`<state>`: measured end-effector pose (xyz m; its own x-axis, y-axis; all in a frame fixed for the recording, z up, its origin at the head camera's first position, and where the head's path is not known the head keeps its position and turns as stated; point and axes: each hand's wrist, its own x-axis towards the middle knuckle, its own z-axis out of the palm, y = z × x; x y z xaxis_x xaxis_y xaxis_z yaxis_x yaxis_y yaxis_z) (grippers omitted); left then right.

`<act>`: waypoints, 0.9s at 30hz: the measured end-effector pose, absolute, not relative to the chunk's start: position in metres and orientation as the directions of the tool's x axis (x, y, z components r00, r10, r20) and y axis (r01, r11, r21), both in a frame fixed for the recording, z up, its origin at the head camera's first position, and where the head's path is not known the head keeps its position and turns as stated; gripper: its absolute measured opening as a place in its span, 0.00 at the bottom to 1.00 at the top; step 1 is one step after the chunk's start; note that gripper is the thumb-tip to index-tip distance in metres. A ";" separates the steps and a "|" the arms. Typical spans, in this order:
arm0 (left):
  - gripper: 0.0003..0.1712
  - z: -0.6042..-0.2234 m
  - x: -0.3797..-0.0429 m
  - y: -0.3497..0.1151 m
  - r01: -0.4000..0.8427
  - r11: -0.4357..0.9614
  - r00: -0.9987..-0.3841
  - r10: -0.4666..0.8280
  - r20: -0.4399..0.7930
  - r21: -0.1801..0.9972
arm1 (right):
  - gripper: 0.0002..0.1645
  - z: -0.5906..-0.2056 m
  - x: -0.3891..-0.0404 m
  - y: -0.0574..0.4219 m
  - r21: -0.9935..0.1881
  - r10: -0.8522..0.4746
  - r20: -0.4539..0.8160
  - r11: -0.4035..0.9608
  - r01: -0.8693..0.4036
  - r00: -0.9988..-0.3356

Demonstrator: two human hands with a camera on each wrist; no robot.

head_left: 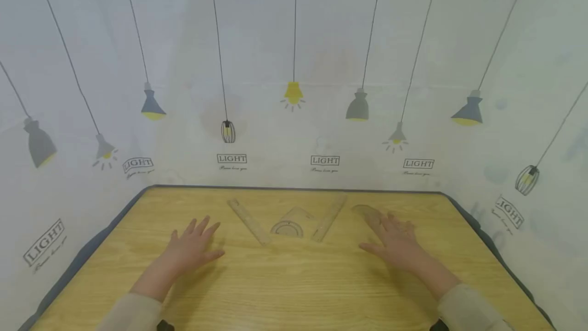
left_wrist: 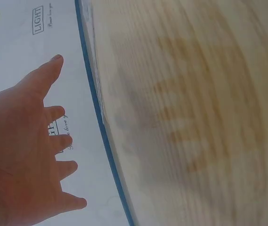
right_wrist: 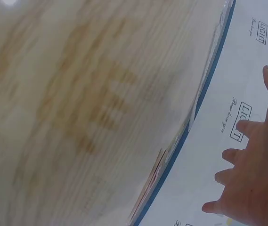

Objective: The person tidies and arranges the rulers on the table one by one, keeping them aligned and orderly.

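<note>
My left hand (head_left: pixel 193 246) hovers above the wooden table on the left, fingers spread and holding nothing. On the other side my right hand (head_left: pixel 397 241) is also in the air with its fingers apart. Behind its fingertips lies a clear curved plastic piece (head_left: pixel 364 209), partly hidden by the hand; its kind is unclear. Between the hands are two clear rulers, one slanting on the left (head_left: pixel 249 221) and one on the right (head_left: pixel 329 218). A clear protractor (head_left: pixel 287 230) sits between them, with a faint, angular transparent outline just behind it. Both wrist views show spread, unladen fingers.
The wooden table (head_left: pixel 285 280) has a dark blue edge (head_left: pixel 294 188) along its back and sides. Pale walls printed with hanging lamps (head_left: pixel 294 91) and the word LIGHT surround it. Shadows or reflections of the hands fall on the tabletop.
</note>
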<state>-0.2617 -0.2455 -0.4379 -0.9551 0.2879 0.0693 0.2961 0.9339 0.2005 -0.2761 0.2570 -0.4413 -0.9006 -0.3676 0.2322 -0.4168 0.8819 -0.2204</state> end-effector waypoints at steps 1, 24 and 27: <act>0.46 -0.440 -0.263 -0.245 0.298 0.933 -0.955 0.290 0.069 0.200 | 0.47 -0.443 -0.278 0.256 -0.209 -0.378 0.249 0.878 -0.431 -0.892; 0.39 -0.435 -0.288 -0.221 0.308 0.936 -0.951 0.310 0.019 0.172 | 0.41 -0.447 -0.297 0.172 -0.369 -0.418 0.085 0.830 -0.418 -0.904; 0.36 -0.436 -0.296 -0.221 0.318 0.936 -0.948 0.314 0.048 0.150 | 0.39 -0.445 -0.296 0.155 -0.407 -0.425 0.072 0.814 -0.415 -0.902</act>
<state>-0.2962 -0.2209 -0.4365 -0.9482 0.3139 0.0482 0.3175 0.9364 0.1495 -0.2963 0.1553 -0.4446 -0.9025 -0.4247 0.0719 -0.4152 0.8135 -0.4071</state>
